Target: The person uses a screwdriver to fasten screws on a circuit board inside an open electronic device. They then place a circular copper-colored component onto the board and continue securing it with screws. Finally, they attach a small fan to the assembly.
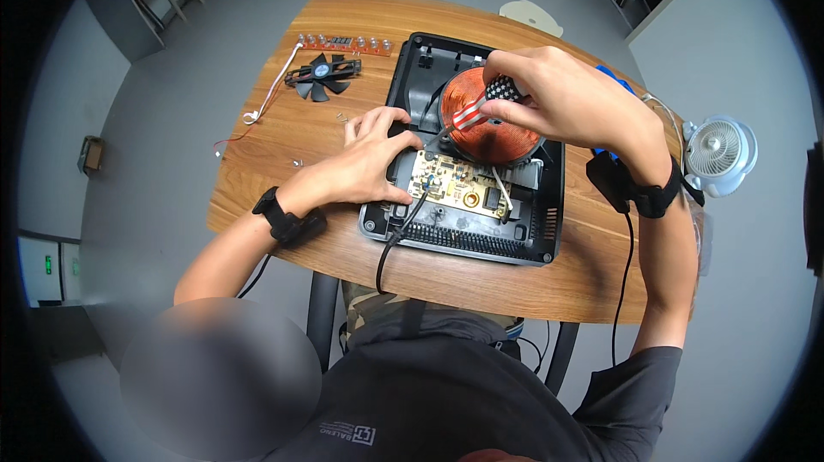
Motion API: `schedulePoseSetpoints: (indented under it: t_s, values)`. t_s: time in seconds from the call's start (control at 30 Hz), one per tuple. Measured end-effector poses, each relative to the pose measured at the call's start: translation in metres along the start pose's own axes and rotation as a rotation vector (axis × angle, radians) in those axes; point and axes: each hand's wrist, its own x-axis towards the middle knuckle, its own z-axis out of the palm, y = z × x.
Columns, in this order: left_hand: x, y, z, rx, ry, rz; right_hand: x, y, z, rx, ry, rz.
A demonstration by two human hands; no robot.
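Observation:
My right hand is closed around a screwdriver with a red-and-white striped, starred handle. Its shaft slants down and left to the upper left corner of a circuit board; the exact contact of the tip is too small to tell. A round copper coil lies beneath the right hand. Board and coil both sit in a black plastic housing, like an opened induction cooker. On the housing's left side rests my left hand, fingers spread, thumb and index finger beside the board. A black power cord leaves the front edge.
Left of the housing lie a black fan, a red strip board with a white cable, and small screws. A white desk fan stands at the right. Black devices are strapped to both wrists.

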Motion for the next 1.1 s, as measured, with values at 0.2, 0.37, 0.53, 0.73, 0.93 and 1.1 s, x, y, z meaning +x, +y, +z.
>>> schedulePoseSetpoints:
  t_s: [0.2,0.37,0.53,0.73,0.93,1.1]
  values:
    - [0.001,-0.001,0.004,-0.092,0.011,-0.035,0.008,-0.007,0.003,0.003,-0.023,-0.017]
    - [0.001,-0.001,0.002,-0.121,0.008,-0.032,0.017,-0.011,0.004,-0.047,-0.045,-0.039]
    - [0.002,0.001,-0.001,-0.145,-0.02,-0.042,0.02,-0.009,0.008,-0.058,-0.017,-0.068]
    - [0.001,-0.001,0.0,-0.137,-0.019,-0.037,0.023,-0.012,0.007,-0.045,-0.081,-0.035]
    - [0.002,-0.003,0.001,-0.135,-0.018,-0.025,0.027,-0.014,0.005,-0.085,-0.092,-0.012]
    - [0.001,-0.001,-0.001,-0.145,-0.017,-0.025,0.029,-0.016,0.004,-0.104,-0.099,-0.014]
